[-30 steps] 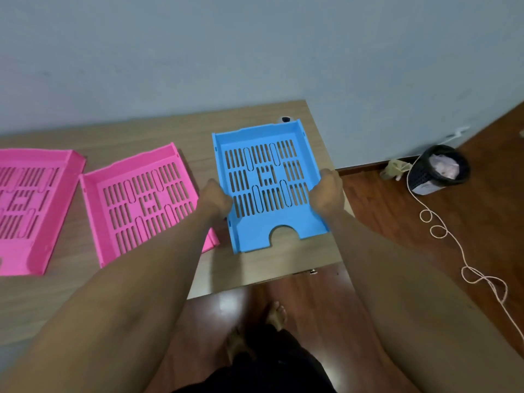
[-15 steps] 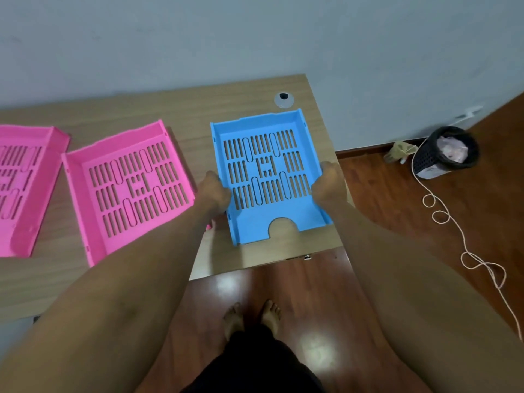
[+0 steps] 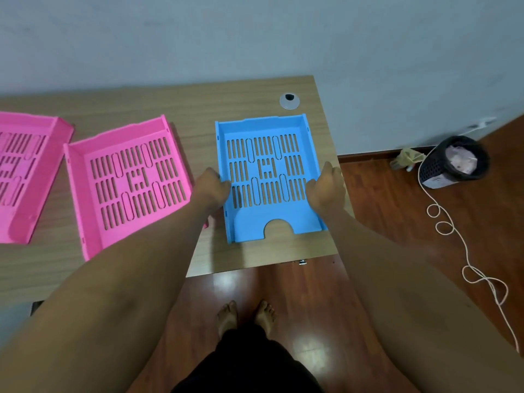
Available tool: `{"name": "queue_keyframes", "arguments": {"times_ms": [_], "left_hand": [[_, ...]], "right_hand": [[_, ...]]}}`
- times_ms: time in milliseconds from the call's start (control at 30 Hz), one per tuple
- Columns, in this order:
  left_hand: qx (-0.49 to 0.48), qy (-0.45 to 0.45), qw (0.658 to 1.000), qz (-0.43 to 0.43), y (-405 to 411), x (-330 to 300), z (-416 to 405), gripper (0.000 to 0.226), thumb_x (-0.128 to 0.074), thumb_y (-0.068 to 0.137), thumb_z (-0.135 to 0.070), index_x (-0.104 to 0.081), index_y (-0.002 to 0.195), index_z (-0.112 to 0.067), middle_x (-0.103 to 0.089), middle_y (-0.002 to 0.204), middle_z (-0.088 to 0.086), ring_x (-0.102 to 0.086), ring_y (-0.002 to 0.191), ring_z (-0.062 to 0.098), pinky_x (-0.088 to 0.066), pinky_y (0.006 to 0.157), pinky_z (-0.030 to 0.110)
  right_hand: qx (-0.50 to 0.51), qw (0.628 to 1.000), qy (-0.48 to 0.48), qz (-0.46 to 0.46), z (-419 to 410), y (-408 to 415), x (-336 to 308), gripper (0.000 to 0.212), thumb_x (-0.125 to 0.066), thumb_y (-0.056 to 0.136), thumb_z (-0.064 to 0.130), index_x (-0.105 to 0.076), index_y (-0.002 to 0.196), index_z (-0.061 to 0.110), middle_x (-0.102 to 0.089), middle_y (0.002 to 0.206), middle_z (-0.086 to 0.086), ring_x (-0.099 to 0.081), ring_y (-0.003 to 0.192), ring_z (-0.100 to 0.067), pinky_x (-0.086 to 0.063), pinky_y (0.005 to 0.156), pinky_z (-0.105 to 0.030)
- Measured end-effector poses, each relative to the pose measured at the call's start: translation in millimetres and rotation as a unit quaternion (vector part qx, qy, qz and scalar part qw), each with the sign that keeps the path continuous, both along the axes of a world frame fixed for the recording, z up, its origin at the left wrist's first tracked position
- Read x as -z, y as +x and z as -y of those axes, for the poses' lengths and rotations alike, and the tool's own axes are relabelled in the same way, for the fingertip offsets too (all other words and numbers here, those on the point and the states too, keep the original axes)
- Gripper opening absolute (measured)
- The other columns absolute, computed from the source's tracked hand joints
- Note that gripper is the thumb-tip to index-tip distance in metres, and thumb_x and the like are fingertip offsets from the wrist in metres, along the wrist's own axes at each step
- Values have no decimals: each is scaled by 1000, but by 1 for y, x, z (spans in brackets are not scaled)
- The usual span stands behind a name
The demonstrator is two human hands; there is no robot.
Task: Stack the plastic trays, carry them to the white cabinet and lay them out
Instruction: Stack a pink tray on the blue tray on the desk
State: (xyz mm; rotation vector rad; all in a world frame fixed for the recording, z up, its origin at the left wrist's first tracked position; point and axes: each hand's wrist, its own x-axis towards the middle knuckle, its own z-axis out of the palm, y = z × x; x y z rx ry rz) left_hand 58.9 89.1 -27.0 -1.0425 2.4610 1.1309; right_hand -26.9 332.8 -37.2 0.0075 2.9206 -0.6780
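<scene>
A blue slotted plastic tray [image 3: 266, 154] sits at the right end of the wooden table [image 3: 198, 103]. My left hand [image 3: 211, 188] grips its left wall and my right hand [image 3: 326, 188] grips its right wall. A pink tray [image 3: 127, 180] lies flat just left of the blue one, its near right corner hidden by my left forearm. Another pink tray [image 3: 25, 165] lies further left, cut off by the frame edge. The white cabinet is not in view.
A grey cable grommet [image 3: 289, 100] sits in the table behind the blue tray. On the wooden floor to the right stand a black waste bin [image 3: 453, 163] and a loose white cord [image 3: 465, 251]. My bare feet [image 3: 245, 316] are below the table's front edge.
The view has tilted down and pulled back slightly, showing more table and floor. Both hands keep their hold on the blue tray's sides, and the tray has turned a little straighter.
</scene>
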Motion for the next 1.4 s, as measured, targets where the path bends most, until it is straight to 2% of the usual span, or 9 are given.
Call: {"name": "queue_keyframes", "arguments": {"times_ms": [67, 267, 433, 700, 767, 900, 1033, 1200, 1400], "left_hand": [[7, -24, 1000, -7, 1, -11, 1, 37, -58, 102, -30, -50, 126, -4, -62, 112, 12, -59, 85, 18, -48, 65, 28], [-9, -84, 995, -46, 20, -51, 30, 45, -61, 95, -31, -59, 130, -2, -65, 130, 19, -62, 117, 35, -48, 98, 39], [-55, -100, 991, -65, 61, -67, 71, 41, -57, 98, -27, -57, 132, -3, -67, 125, 17, -62, 94, 28, -50, 89, 37], [-102, -106, 988, -53, 128, -64, 154, 59, -58, 98, -22, -39, 150, 0, -52, 148, 22, -57, 128, 38, -46, 108, 46], [-107, -102, 988, -52, 141, -58, 174, 53, -57, 97, -21, -46, 144, -2, -59, 140, 21, -60, 121, 38, -51, 101, 45], [-129, -79, 987, -61, 167, -43, 203, 13, -56, 94, -14, -59, 107, -12, -66, 101, 8, -61, 83, 25, -52, 75, 37], [-122, -47, 991, -39, 184, -20, 225, 30, -60, 90, -13, -55, 119, -7, -65, 109, 9, -64, 97, 30, -56, 80, 38], [-126, -17, 992, 23, 194, 2, 233, 32, -55, 91, 1, -52, 122, 2, -64, 121, 20, -63, 110, 39, -55, 86, 40], [-140, 6, 990, 12, 192, 2, 237, 35, -53, 92, 4, -49, 126, 0, -62, 123, 18, -64, 111, 37, -56, 89, 41]], "right_hand": [[-9, 1000, 22, -18, 5, 0, -9, 46, -58, 95, 16, -46, 138, 5, -54, 130, -16, -53, 120, -33, -45, 101, -47], [-115, 993, -18, -25, 48, 3, -35, 47, -54, 99, 13, -45, 145, 7, -50, 138, -14, -50, 125, -32, -46, 100, -45], [-201, 976, -83, 27, 109, 26, -44, 50, -48, 104, 15, -39, 153, 11, -40, 154, -9, -48, 136, -30, -46, 107, -45], [-248, 960, -120, 44, 205, 74, -42, 52, -48, 101, 10, -41, 152, 6, -47, 152, -18, -50, 135, -33, -41, 112, -40], [-242, 962, -115, 51, 223, 85, -38, 48, -48, 100, 7, -43, 148, 4, -52, 145, -20, -56, 127, -34, -44, 103, -36], [-226, 964, -109, 93, 253, 102, -26, 33, -47, 98, -1, -52, 131, 3, -63, 128, -17, -63, 109, -31, -48, 88, -32], [-207, 967, -95, 116, 273, 113, -7, 37, -49, 95, -1, -49, 130, 8, -65, 116, -7, -61, 97, -23, -54, 89, -36], [-148, 979, -63, 126, 281, 123, 14, 51, -52, 97, -2, -37, 144, 8, -65, 120, -14, -70, 101, -34, -62, 87, -51], [-83, 984, -73, 137, 280, 130, 12, 32, -54, 95, -6, -52, 126, 4, -66, 119, -17, -68, 107, -37, -59, 93, -52]]}}
